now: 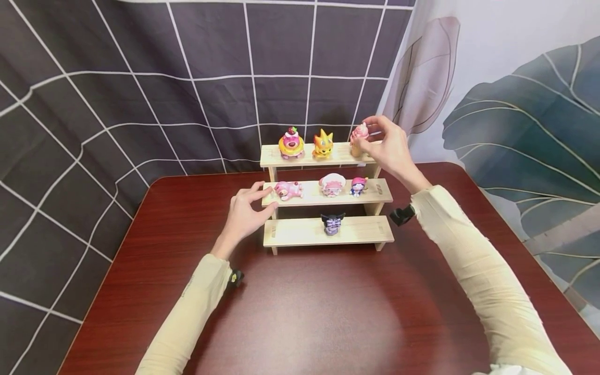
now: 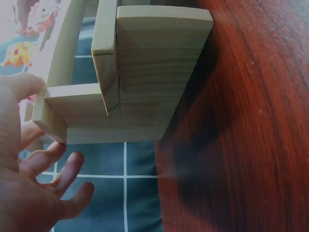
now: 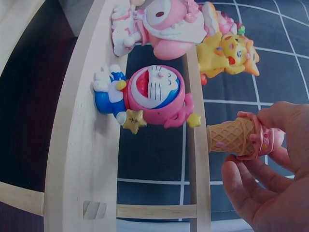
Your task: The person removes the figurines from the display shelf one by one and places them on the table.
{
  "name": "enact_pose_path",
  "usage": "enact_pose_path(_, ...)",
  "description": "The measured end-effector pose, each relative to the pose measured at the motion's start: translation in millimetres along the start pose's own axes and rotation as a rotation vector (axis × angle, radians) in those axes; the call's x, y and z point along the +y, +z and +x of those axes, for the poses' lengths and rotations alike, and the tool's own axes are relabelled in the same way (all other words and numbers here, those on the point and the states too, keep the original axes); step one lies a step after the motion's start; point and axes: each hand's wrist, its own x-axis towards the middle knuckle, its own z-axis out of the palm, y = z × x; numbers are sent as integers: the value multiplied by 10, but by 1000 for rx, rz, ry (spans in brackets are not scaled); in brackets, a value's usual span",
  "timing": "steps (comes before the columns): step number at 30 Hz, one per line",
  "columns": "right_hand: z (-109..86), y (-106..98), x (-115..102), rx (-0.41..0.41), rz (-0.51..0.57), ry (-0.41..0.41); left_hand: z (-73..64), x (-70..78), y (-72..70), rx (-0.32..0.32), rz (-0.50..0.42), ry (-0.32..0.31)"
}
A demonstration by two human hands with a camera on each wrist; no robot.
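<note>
My right hand (image 1: 391, 148) pinches a pink ice cream cone figurine (image 3: 234, 137) by its swirled top, upright at the right end of the top tier. My left hand (image 1: 246, 208) holds the left end of the middle tier of a wooden display stand (image 1: 300, 238), thumb at the front edge and fingers around the end. Close to those fingers a pink figurine (image 1: 289, 190) lies on its side. To its right on that tier are a white-and-pink figurine (image 1: 332, 185) and a pink-hooded blue cat figurine (image 3: 152, 92).
The top tier also bears a pink bear figurine with a yellow ring (image 1: 291, 144) and a yellow figurine (image 1: 323, 145). A purple-and-black figurine (image 1: 332, 224) is on the bottom tier. The stand is on a reddish-brown table (image 1: 300, 307), before a dark checked curtain (image 1: 211, 99).
</note>
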Motion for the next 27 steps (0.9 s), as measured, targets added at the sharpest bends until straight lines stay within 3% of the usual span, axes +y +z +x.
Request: enact_pose_path(27, -303, -25, -254, -40, 60, -70, 7, 4, 0, -1, 9, -4)
